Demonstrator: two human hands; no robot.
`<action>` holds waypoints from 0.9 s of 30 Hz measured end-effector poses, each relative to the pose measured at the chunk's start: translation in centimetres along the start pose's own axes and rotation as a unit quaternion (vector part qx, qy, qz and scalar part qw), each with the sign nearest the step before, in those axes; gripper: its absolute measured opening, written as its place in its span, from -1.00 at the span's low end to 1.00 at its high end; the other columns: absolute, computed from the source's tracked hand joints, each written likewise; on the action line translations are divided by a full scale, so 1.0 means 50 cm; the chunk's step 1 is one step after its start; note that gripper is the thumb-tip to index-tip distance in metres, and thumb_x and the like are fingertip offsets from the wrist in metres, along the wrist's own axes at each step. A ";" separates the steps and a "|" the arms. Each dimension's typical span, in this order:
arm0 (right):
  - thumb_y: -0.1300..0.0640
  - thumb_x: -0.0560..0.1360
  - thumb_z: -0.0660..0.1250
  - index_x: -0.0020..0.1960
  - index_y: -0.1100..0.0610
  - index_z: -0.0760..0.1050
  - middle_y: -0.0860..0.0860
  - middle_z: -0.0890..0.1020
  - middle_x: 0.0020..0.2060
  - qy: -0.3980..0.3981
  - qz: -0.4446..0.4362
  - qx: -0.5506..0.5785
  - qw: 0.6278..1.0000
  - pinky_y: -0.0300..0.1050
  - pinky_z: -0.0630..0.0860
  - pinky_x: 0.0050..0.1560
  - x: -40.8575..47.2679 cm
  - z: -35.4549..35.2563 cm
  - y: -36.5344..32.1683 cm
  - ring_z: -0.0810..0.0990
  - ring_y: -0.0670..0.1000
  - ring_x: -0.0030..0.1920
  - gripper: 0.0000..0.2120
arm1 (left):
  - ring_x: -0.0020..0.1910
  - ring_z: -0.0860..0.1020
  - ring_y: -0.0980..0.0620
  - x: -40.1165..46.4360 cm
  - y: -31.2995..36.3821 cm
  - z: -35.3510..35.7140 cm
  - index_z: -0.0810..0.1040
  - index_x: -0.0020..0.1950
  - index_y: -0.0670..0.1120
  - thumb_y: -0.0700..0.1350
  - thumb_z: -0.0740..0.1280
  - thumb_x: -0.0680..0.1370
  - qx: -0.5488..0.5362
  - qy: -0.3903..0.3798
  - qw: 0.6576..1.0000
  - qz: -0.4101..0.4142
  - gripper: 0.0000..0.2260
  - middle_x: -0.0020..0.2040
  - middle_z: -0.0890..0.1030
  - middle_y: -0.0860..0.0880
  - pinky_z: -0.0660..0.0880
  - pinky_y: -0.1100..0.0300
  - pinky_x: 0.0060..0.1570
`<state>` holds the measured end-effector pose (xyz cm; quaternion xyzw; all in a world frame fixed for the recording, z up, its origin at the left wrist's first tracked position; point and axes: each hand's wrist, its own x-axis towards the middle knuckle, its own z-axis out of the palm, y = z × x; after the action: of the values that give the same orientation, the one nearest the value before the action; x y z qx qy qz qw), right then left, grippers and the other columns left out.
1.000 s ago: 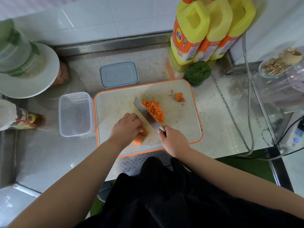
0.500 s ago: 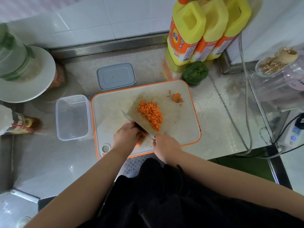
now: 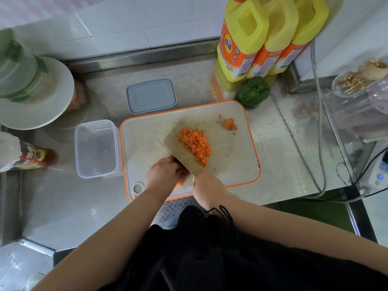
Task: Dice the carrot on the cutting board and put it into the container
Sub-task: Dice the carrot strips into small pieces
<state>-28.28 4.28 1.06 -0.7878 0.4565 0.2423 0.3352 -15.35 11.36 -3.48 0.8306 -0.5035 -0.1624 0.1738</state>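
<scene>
A white cutting board with an orange rim (image 3: 249, 135) lies on the steel counter. A pile of diced carrot (image 3: 196, 144) sits in its middle, and a carrot end (image 3: 228, 123) lies near its far right corner. My left hand (image 3: 162, 174) presses down on a carrot piece (image 3: 180, 182), mostly hidden under my fingers, at the board's near edge. My right hand (image 3: 206, 184) grips the handle of a cleaver (image 3: 181, 157), whose broad blade rests against my left fingers. An empty clear plastic container (image 3: 95, 148) stands just left of the board.
The container's grey lid (image 3: 151, 95) lies behind the board. Three yellow jugs (image 3: 264, 36) and a green pepper (image 3: 253, 92) stand at the back right. A white plate with a jar (image 3: 31, 91) and a sauce bottle (image 3: 25, 156) are at the left. Cables (image 3: 319, 122) run along the right.
The cleaver has shifted left and toward me, away from the diced pile and onto the carrot piece under my left hand. Its blade now shows its flat side.
</scene>
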 end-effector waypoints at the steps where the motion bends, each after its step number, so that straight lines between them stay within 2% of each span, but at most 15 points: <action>1: 0.24 0.60 0.12 0.11 0.24 0.47 0.18 0.61 0.03 0.000 0.002 -0.004 1.000 -0.05 0.47 -0.09 0.003 -0.001 -0.002 0.60 0.17 0.03 -0.81 | -0.28 0.59 0.02 -0.001 -0.003 0.001 0.70 -0.27 0.04 -0.17 0.43 0.39 0.000 0.008 1.000 0.013 -0.89 -0.21 0.64 0.12 0.50 0.24 -0.38; 4: 0.24 0.59 0.13 0.09 0.24 0.49 0.18 0.63 0.01 0.005 0.002 -0.018 1.000 -0.07 0.48 -0.11 0.011 -0.006 -0.010 0.62 0.15 0.02 -0.81 | -0.22 0.56 0.13 -0.012 -0.012 0.001 0.71 -0.20 0.06 -0.02 0.30 0.47 0.004 0.013 0.999 0.036 -0.81 -0.19 0.63 0.14 0.55 0.25 -0.36; 7: 0.28 0.58 0.12 0.09 0.24 0.48 0.18 0.62 0.01 0.012 -0.004 -0.008 1.000 -0.07 0.40 -0.18 0.011 -0.010 -0.014 0.61 0.17 0.02 -0.81 | -0.25 0.58 0.08 -0.024 -0.014 -0.002 0.71 -0.19 0.01 0.06 0.16 0.53 0.024 0.018 0.997 0.077 -0.66 -0.19 0.60 0.10 0.53 0.26 -0.38; 11: 0.12 0.61 0.15 0.16 0.27 0.43 0.22 0.59 0.07 0.006 -0.023 0.046 0.999 -0.07 0.40 -0.09 0.029 -0.040 -0.012 0.57 0.23 0.08 -0.75 | -0.22 0.57 0.01 -0.027 -0.024 -0.002 0.67 -0.17 -0.04 0.01 0.19 0.56 0.022 0.029 0.992 0.121 -0.70 -0.19 0.59 0.04 0.53 0.17 -0.30; 15: 0.04 0.63 0.12 0.18 0.29 0.39 0.22 0.57 0.06 -0.003 -0.037 0.051 0.998 -0.06 0.40 -0.08 0.029 -0.049 0.000 0.55 0.22 0.07 -0.69 | -0.18 0.59 0.01 -0.025 -0.027 -0.001 0.67 -0.14 -0.05 -0.03 0.19 0.57 0.035 0.044 0.989 0.138 -0.72 -0.17 0.62 0.03 0.56 0.15 -0.21; 21: 0.05 0.64 0.06 0.18 0.27 0.38 0.19 0.60 0.00 0.028 -0.027 0.023 0.999 -0.01 0.46 -0.10 0.005 -0.034 0.013 0.58 0.19 0.00 -0.70 | -0.25 0.58 -0.04 -0.011 -0.037 0.005 0.64 -0.27 -0.07 -0.01 0.17 0.55 0.053 0.045 0.989 0.133 -0.68 -0.28 0.59 0.01 0.55 0.14 -0.29; 27: 0.10 0.64 0.06 0.14 0.24 0.43 0.18 0.60 0.01 0.023 -0.047 -0.016 0.999 -0.01 0.46 -0.08 -0.018 -0.023 0.014 0.58 0.18 0.01 -0.74 | -0.19 0.61 -0.01 -0.005 -0.039 0.011 0.71 -0.18 -0.01 0.03 0.16 0.52 0.032 0.046 0.991 0.118 -0.67 -0.22 0.63 0.07 0.58 0.15 -0.28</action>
<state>-29.23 3.68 2.23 -0.8188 0.4230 0.2151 0.3229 -14.20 12.35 -4.84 0.7774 -0.5942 -0.0860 0.1878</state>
